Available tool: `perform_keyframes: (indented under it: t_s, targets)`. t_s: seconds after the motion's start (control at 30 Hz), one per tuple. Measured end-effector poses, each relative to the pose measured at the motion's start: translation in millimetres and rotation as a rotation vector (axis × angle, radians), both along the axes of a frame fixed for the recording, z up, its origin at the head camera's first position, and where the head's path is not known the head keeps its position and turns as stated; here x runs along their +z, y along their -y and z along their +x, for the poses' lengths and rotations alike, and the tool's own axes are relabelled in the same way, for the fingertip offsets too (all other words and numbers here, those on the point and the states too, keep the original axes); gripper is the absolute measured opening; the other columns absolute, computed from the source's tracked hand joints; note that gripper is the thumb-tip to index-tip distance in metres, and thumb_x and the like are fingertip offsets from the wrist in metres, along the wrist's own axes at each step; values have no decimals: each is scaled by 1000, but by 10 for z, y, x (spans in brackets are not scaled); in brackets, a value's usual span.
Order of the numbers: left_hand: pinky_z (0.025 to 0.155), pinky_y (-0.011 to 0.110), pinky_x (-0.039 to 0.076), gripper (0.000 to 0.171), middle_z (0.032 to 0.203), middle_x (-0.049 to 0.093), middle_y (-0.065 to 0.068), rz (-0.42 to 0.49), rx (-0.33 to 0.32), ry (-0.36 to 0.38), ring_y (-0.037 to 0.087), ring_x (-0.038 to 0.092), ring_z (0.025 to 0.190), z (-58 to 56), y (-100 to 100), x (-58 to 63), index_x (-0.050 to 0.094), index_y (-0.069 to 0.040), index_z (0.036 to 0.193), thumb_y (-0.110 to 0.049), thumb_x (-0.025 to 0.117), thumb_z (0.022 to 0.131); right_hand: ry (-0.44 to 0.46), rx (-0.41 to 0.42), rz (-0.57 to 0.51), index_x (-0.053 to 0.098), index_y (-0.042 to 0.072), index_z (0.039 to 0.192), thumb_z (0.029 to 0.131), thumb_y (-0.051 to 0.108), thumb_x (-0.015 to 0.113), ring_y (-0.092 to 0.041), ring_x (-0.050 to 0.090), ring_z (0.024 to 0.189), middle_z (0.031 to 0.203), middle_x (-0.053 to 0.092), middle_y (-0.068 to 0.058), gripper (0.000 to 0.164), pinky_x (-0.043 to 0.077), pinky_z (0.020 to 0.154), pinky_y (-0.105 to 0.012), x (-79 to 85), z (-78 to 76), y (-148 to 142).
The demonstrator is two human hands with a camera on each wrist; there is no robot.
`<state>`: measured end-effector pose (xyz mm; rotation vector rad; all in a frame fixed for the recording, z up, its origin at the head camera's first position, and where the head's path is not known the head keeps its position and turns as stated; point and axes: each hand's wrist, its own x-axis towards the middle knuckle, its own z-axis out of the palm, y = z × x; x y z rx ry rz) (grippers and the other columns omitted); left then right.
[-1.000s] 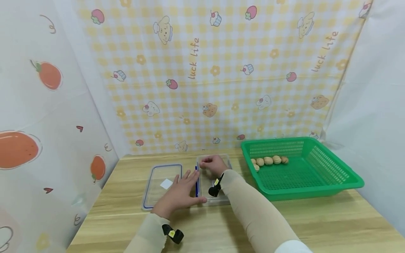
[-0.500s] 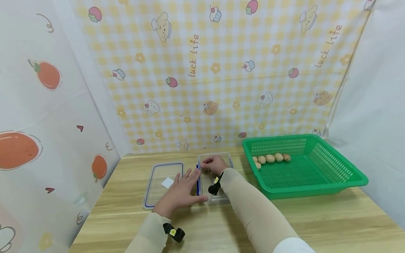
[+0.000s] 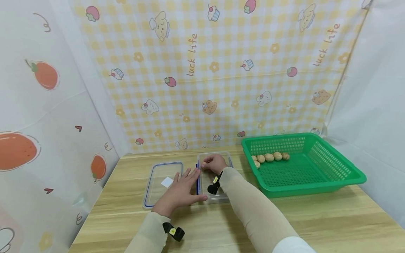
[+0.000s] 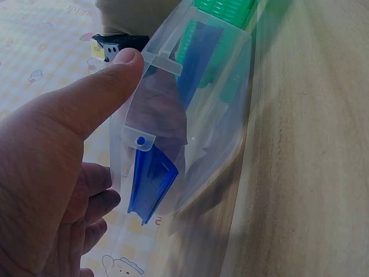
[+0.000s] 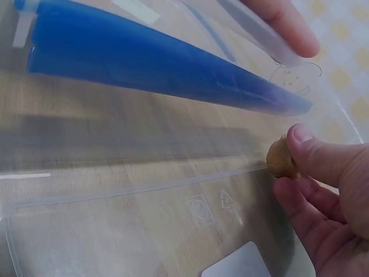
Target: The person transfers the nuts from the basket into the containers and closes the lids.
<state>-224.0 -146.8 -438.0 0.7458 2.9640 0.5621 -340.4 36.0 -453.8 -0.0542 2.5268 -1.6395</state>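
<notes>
My right hand [image 3: 216, 163] reaches into a clear plastic box [image 3: 218, 199] and pinches a walnut [image 5: 281, 158] between thumb and fingertips, low near the box's far end. My left hand [image 3: 181, 191] lies along the box's left side with fingers spread and extended. In the left wrist view its thumb [image 4: 124, 63] touches the rim, beside a blue clip flap [image 4: 153, 182] on the box wall. Part of the box floor is hidden by my right hand and wrist.
Left of the box lies its clear lid [image 3: 156, 179] with a blue seal and a white label, partly under my left hand. A green basket [image 3: 300, 191] with several walnuts [image 3: 269, 157] stands to the right. Patterned cloth [image 3: 205, 88] hangs behind the table.
The head view has shifted slightly. Both hands keep nearly the same place at the box, and the right hand still pinches at its far left corner.
</notes>
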Motion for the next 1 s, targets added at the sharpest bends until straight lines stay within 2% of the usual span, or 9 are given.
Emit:
perform_keyframes:
  t_s: [0.3, 0.53, 0.67, 0.87, 1.0]
  targets:
    - [121, 63, 6, 104, 167, 24, 4, -2, -2, -9, 32, 14, 155, -12, -16, -20, 25, -15, 162, -74, 62, 85, -35, 24, -7, 73, 0, 103, 80, 4, 85, -20, 71, 74, 94, 71, -11, 26, 60, 67, -32, -1, -15, -20]
    - [121, 64, 3, 101, 166, 25, 5, 19, 3, 4, 32, 13, 155, -6, -12, -17, 25, -13, 162, -67, 66, 87, -15, 111, 102, 71, 6, 112, 83, 12, 84, -21, 67, 68, 85, 72, -7, 33, 55, 60, -33, 87, -104, -76]
    - [121, 63, 5, 102, 166, 25, 4, 11, 15, -3, 31, 14, 155, -5, -5, -21, 25, -13, 162, -69, 65, 86, -31, 154, 155, 70, 4, 114, 86, 17, 83, -26, 68, 76, 89, 72, -7, 33, 59, 63, -35, 259, -166, -175]
    - [121, 63, 5, 102, 166, 25, 5, 14, 14, -1, 32, 15, 155, -3, -6, -21, 25, -14, 162, -69, 65, 86, -12, 186, 129, 66, 3, 119, 92, 22, 77, -36, 68, 100, 110, 69, -13, 35, 61, 72, -38, 664, -186, -445]
    - [121, 62, 4, 103, 166, 25, 5, 15, 7, 2, 32, 14, 155, 1, -11, -17, 25, -14, 162, -71, 64, 85, -49, 184, 90, 65, 1, 123, 94, 22, 74, -35, 69, 100, 116, 69, -17, 36, 61, 77, -43, 923, -194, -705]
